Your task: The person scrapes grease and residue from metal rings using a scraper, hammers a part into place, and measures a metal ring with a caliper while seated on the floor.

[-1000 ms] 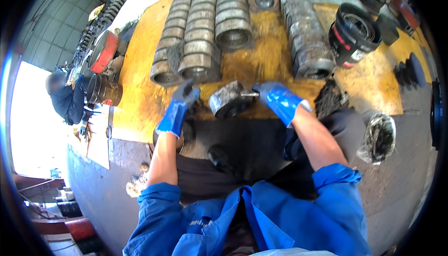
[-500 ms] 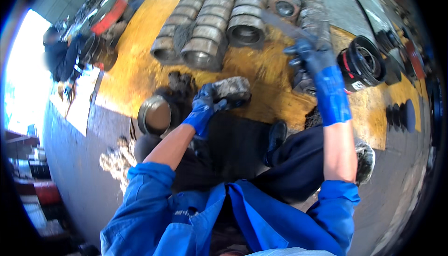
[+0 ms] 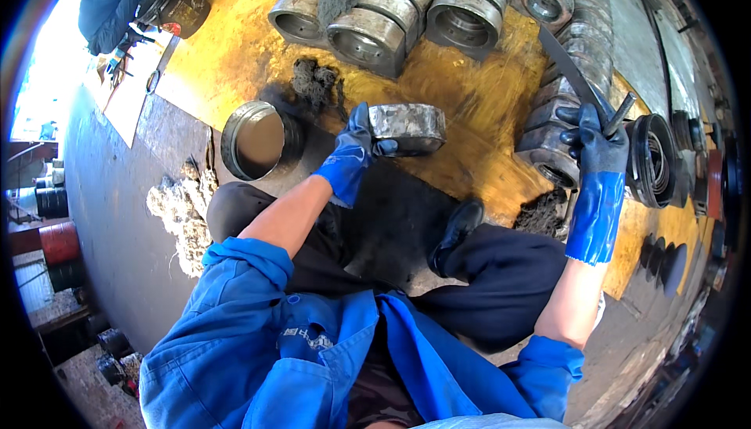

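Observation:
In my left hand [image 3: 352, 154], blue-gloved and closed, is a thick metal ring [image 3: 408, 122], gripped at its left end above a dark mat [image 3: 407, 210]. My right hand [image 3: 596, 141], also gloved, is raised on the right. Its fingers close around a long flat blade-like metal tool [image 3: 569, 65], which points up and to the left. A short metal rod [image 3: 620, 113] sticks out beside that hand; whether it belongs to the same tool I cannot tell. To the left of the ring stands an open tin of brown matter [image 3: 260, 143].
Rows of metal rings [image 3: 371, 36] lie at the far side, with another row [image 3: 575, 61] on the right. Dark rags [image 3: 314, 83] and a pale rag heap [image 3: 184, 214] lie leftward. A black round container [image 3: 652, 159] stands right. Another person [image 3: 113, 7] works at far left.
My right hand has moved right and toward me with the flat tool. The ring in my left hand now shows more of its side. The whole view has shifted.

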A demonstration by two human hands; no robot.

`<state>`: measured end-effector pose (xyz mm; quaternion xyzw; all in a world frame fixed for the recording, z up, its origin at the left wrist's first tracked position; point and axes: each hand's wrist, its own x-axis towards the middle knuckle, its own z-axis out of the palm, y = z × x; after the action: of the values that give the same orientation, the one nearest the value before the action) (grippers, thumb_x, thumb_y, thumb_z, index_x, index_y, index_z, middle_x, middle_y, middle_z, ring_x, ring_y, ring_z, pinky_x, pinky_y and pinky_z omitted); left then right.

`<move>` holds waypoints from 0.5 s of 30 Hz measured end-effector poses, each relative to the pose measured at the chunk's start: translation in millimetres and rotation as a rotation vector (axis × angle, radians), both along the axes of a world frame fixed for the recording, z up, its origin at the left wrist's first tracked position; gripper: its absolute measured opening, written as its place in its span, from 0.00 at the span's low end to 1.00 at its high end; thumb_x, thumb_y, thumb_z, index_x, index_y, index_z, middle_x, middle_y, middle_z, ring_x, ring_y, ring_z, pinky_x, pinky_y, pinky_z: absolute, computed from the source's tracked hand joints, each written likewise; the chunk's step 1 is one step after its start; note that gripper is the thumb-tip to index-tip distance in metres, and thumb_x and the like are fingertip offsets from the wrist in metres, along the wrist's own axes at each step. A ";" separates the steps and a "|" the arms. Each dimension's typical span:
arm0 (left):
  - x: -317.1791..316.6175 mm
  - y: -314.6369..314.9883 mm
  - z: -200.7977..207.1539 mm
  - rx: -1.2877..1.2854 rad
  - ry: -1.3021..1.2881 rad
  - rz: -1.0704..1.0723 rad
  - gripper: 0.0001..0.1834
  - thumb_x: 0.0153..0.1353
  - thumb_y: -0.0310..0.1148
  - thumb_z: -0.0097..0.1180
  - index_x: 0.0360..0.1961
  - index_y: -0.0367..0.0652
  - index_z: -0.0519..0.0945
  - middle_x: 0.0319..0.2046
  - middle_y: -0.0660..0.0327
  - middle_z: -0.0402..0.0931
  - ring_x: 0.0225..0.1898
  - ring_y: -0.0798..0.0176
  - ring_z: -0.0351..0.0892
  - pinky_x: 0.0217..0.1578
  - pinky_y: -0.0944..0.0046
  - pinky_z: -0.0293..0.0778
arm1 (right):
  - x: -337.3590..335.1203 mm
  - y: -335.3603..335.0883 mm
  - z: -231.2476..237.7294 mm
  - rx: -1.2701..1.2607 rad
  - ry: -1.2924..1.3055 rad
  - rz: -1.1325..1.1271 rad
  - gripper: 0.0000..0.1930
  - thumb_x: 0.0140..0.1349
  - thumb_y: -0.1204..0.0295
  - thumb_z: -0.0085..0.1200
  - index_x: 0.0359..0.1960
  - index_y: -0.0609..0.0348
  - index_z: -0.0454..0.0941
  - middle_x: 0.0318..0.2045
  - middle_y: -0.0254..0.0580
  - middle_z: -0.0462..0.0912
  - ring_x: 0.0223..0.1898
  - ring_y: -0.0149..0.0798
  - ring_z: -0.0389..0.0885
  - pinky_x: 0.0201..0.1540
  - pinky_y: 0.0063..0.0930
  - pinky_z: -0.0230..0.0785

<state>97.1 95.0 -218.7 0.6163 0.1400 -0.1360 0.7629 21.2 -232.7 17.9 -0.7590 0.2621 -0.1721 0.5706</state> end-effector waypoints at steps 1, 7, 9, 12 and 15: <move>-2.0 1.8 -1.9 0.066 -0.121 -0.010 0.26 0.69 0.54 0.37 0.54 0.43 0.69 0.44 0.57 0.78 0.38 0.62 0.81 0.29 0.65 0.82 | 3.0 1.3 -0.8 -0.036 0.001 0.027 0.15 0.64 0.66 0.54 0.47 0.63 0.77 0.29 0.40 0.85 0.17 0.24 0.76 0.17 0.15 0.61; 27.5 29.6 -29.8 0.926 -0.438 -0.384 0.57 0.41 0.43 0.75 0.66 0.32 0.51 0.53 0.51 0.71 0.54 0.50 0.72 0.53 0.63 0.70 | 4.5 13.0 3.7 -0.033 0.020 0.082 0.14 0.64 0.66 0.54 0.45 0.62 0.77 0.29 0.41 0.85 0.18 0.24 0.76 0.17 0.14 0.61; 39.4 21.7 -32.8 0.679 -0.299 -0.348 0.57 0.42 0.46 0.74 0.65 0.32 0.52 0.53 0.49 0.72 0.54 0.50 0.72 0.54 0.62 0.69 | 0.0 11.0 0.7 -0.059 0.017 0.081 0.13 0.64 0.65 0.54 0.44 0.62 0.78 0.29 0.42 0.85 0.19 0.24 0.77 0.17 0.14 0.61; 64.2 18.2 -43.2 0.637 -0.395 -0.308 0.57 0.43 0.57 0.69 0.63 0.29 0.56 0.53 0.46 0.72 0.54 0.53 0.73 0.52 0.62 0.70 | -7.5 -2.8 -7.9 -0.066 -0.073 0.122 0.14 0.63 0.65 0.55 0.44 0.62 0.78 0.29 0.42 0.85 0.19 0.24 0.77 0.17 0.14 0.61; 88.1 23.2 -30.1 0.816 -0.102 -0.072 0.52 0.48 0.54 0.67 0.63 0.29 0.57 0.49 0.45 0.75 0.49 0.53 0.77 0.48 0.62 0.73 | -4.2 11.5 -3.5 -0.045 0.004 0.081 0.12 0.62 0.73 0.54 0.46 0.64 0.77 0.27 0.42 0.84 0.19 0.27 0.76 0.21 0.20 0.67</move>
<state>185.2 118.2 -248.8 0.8787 0.1228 -0.0653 0.4568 17.0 -221.1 14.4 -0.7821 0.2283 -0.1532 0.5592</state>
